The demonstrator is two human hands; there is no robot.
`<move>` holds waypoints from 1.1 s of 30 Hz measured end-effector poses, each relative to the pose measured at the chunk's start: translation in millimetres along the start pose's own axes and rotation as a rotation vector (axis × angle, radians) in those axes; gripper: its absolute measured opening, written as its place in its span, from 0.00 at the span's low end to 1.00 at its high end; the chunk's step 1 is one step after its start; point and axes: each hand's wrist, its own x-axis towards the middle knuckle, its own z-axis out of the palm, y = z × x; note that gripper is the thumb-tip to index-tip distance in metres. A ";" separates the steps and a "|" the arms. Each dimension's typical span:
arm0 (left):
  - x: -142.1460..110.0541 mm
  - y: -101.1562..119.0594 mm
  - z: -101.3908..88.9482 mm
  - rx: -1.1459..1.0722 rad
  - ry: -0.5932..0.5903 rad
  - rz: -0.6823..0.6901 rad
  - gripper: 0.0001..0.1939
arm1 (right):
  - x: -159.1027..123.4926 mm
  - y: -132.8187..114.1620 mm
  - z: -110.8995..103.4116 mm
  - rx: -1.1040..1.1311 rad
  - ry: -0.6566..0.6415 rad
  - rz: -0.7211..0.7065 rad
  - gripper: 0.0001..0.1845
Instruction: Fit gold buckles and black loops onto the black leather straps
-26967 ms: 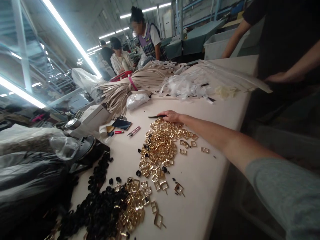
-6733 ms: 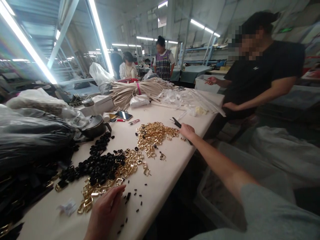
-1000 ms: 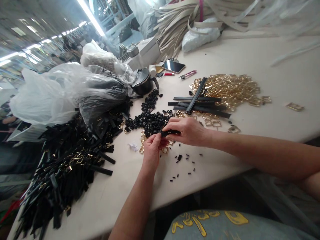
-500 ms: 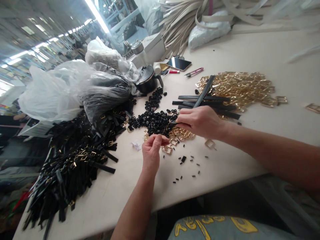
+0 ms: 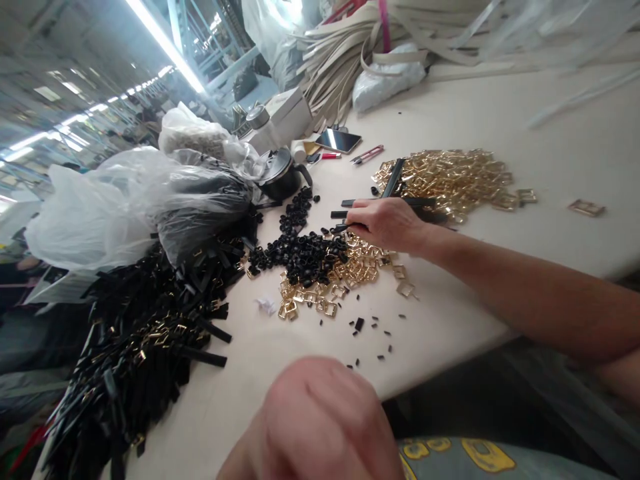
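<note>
I see the left hand nearest me, the right hand over flat black strips.
Left of the right fingers lie small black loops; the left fingertips are hidden, state unclear; the right ones meet a strip's end, but I cannot tell whether they clamp it; rightward lie gold rectangular metal buckles.

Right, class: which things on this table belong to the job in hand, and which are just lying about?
Likely belong to the job:
black straps at the right hand
loose gold buckles
small black loops
pile of buckled straps

Likely just lying about:
phone
lidded black mug
crumpled white scrap
</note>
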 end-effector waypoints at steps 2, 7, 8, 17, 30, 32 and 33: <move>38.5 5.5 17.0 0.153 -0.035 0.162 0.14 | 0.4 0.5 1.3 0.002 -0.007 0.008 0.14; 134.0 0.0 48.8 0.788 0.071 0.678 0.04 | 0.6 0.1 3.3 -0.003 0.018 0.024 0.12; 145.1 -2.7 50.7 0.871 0.074 0.713 0.03 | 0.4 -0.2 3.4 -0.002 0.019 0.023 0.12; 163.6 0.9 44.4 0.674 0.180 0.546 0.03 | -1.7 -7.0 3.1 0.036 0.013 -0.038 0.11; 113.0 -28.3 54.4 -0.696 0.253 -0.017 0.18 | -18.3 -46.9 7.9 0.154 0.131 -0.261 0.16; 114.9 -27.1 56.3 -0.705 0.254 -0.035 0.17 | -19.1 -48.5 10.5 0.139 0.119 -0.260 0.16; 115.7 -27.1 56.6 -0.712 0.254 -0.046 0.16 | -19.4 -49.0 11.3 0.130 0.110 -0.261 0.17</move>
